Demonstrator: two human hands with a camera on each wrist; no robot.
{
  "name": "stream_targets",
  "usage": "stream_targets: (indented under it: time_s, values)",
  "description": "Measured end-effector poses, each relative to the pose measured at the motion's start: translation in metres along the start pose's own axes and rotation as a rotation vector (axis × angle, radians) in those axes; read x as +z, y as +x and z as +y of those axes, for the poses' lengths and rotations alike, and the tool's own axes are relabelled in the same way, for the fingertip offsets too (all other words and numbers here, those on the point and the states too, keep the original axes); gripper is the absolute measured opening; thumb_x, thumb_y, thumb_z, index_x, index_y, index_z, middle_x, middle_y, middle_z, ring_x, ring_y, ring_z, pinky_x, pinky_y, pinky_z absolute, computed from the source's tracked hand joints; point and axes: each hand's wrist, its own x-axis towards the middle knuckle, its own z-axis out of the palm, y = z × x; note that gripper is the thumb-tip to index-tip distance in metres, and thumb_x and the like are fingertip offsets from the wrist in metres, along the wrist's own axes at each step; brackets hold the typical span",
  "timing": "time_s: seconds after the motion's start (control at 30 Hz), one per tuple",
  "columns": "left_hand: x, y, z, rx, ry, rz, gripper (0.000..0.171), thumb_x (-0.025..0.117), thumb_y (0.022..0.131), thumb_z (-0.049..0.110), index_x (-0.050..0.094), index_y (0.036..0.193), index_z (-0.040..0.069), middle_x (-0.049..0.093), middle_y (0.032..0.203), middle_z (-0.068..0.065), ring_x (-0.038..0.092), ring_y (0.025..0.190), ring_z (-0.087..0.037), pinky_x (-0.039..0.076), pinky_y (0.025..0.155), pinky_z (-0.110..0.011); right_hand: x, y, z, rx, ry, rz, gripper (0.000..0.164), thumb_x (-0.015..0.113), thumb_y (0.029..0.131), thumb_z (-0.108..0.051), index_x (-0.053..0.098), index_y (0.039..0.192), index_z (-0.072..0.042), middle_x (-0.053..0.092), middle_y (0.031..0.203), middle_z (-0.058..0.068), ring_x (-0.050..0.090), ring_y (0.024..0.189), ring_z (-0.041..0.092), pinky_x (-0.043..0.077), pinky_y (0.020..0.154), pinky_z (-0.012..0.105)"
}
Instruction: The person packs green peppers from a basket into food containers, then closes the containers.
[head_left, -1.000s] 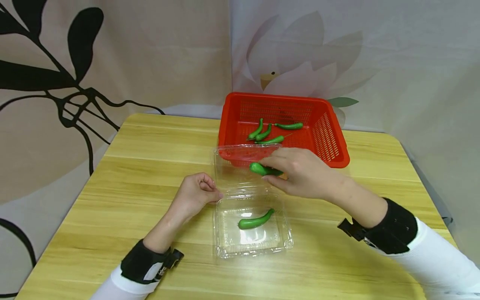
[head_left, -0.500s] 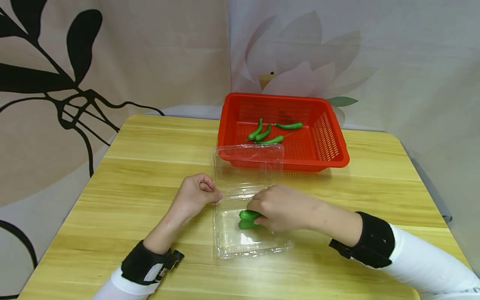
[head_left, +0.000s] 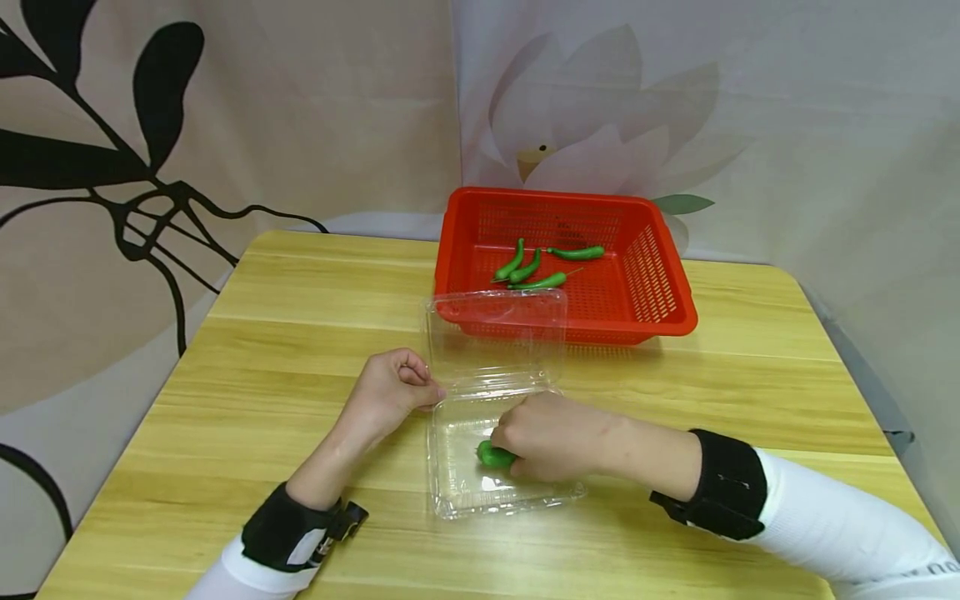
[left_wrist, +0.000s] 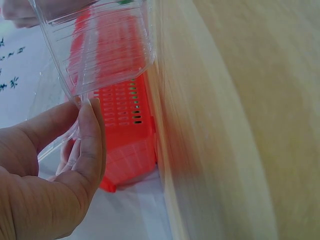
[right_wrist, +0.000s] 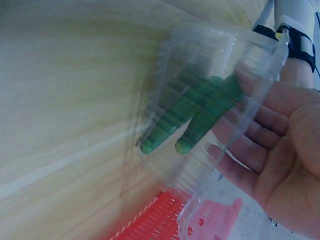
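A clear plastic clamshell box [head_left: 457, 497] lies open on the table, its lid [head_left: 480, 342] folded back toward the basket. My left hand [head_left: 382, 392] pinches the box's rim beside the hinge; the left wrist view shows thumb and fingertips [left_wrist: 89, 107] on the plastic edge. My right hand [head_left: 551, 437] reaches down into the box's base, fingers curled. Through the wall in the right wrist view, two green chili peppers lie side by side, one pepper [right_wrist: 172, 122] near the bottom and another pepper [right_wrist: 205, 122] right at my fingers. The head view shows only their blunt ends.
A red plastic basket [head_left: 675, 292] stands behind the box, with several green chili peppers [head_left: 576, 252] inside. The lid overlaps the basket's front edge in the head view. Around them spreads the wooden table [head_left: 262, 333], backed by a printed cloth [head_left: 360, 100].
My right hand has carried a green chili pepper from over the lid down into the base, next to the pepper lying there. My left hand keeps its pinch on the rim.
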Motion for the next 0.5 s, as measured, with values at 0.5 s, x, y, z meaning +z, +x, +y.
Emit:
stream_targets:
  time_s: [0.5]
  values:
    - [0.0004,-0.0003,-0.0001,-0.001,-0.017,-0.006,0.026,0.082,0.084,-0.009,0.059,0.093,-0.003,0.074,0.084,-0.014,0.069,0.072,-0.019,0.063,0.068,-0.034,0.0085,0.0049,-0.0015,0.003,-0.125,-0.032,0.021,0.083,0.09,-0.024,0.065,0.08,-0.019,0.054,0.063,-0.013,0.046,0.058,0.004,0.051,0.062,0.022]
